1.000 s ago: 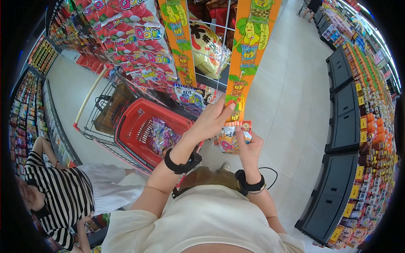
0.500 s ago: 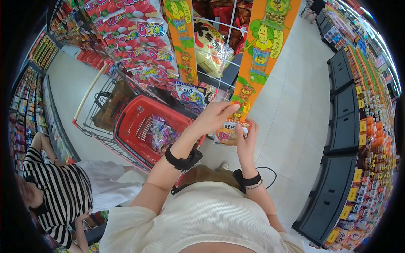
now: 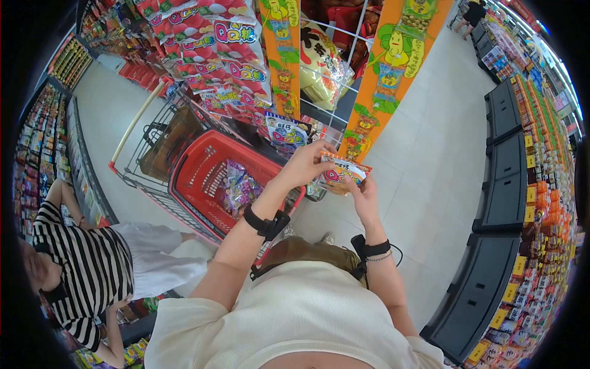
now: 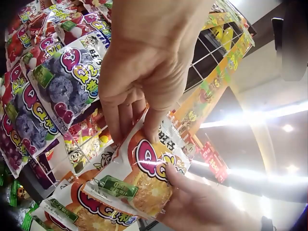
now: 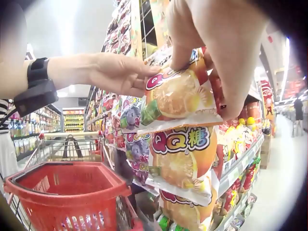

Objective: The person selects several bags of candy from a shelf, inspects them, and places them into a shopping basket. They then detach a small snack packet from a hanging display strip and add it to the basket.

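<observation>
A wire cart (image 3: 139,123) at left carries a brown bag (image 3: 166,157) with dark handles, and next to that sits a red basket (image 3: 200,154), its slotted walls around a clear packet of purple-wrapped sweets (image 3: 238,187) that lies inside just as it did half a second ago. Right of the basket, the left hand (image 3: 307,165) has changed most: earlier it hovered at the orange hanging strip (image 3: 393,61), above the packet, and now its thumb and fingers pinch the upper left of the orange gummy bag (image 3: 337,174). That bag is held up between both hands, in front of the rack, its front label showing. The right hand (image 3: 365,200) grips its right side, as before, thumb on the front. Below it, more orange-printed packets (image 5: 185,161) hang in a column.
</observation>
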Action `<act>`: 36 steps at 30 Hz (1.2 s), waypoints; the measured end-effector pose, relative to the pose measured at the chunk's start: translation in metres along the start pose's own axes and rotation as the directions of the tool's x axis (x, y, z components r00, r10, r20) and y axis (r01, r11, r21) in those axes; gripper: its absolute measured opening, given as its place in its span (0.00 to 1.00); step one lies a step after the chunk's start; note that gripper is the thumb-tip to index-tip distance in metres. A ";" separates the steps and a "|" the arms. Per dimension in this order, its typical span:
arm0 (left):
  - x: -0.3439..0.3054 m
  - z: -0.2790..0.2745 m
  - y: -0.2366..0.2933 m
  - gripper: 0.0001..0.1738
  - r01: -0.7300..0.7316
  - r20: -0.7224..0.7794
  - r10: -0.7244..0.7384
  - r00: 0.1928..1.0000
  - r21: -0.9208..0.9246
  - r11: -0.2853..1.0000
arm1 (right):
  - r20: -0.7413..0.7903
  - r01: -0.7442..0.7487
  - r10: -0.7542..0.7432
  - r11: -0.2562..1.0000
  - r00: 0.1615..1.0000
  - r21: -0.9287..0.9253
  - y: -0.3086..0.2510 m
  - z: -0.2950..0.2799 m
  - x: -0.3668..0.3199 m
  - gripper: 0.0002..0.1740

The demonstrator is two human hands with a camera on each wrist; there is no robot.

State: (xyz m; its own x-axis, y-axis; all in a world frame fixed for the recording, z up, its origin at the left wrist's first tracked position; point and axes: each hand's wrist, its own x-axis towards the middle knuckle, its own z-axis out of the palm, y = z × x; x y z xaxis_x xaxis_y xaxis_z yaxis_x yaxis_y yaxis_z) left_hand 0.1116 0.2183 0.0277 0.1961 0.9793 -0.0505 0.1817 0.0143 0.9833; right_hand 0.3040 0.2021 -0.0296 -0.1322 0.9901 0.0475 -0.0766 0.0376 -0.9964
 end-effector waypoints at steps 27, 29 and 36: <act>-0.173 -0.103 -0.438 0.17 0.670 0.230 -0.629 0.742 -0.281 0.687 | 0.725 0.644 0.675 0.494 0.140 -0.584 0.150 0.218 -0.039 0.17; -0.154 -0.077 -0.459 0.08 0.815 0.261 -0.894 0.363 -0.554 0.169 | 0.701 0.611 0.709 0.521 0.080 -0.596 0.162 0.211 -0.051 0.14; -0.157 -0.060 -0.515 0.18 -0.108 0.460 -0.398 0.794 0.750 0.653 | 0.760 0.423 0.545 0.631 0.355 -0.650 0.192 0.209 -0.065 0.20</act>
State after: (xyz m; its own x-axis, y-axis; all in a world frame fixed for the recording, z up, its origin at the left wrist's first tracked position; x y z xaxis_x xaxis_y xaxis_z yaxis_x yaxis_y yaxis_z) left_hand -0.0711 0.0692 -0.4600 0.5269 0.6787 -0.5116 0.8199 -0.2474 0.5162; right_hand 0.0909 0.1170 -0.2088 -0.8393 0.2691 -0.4723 0.5385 0.5309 -0.6544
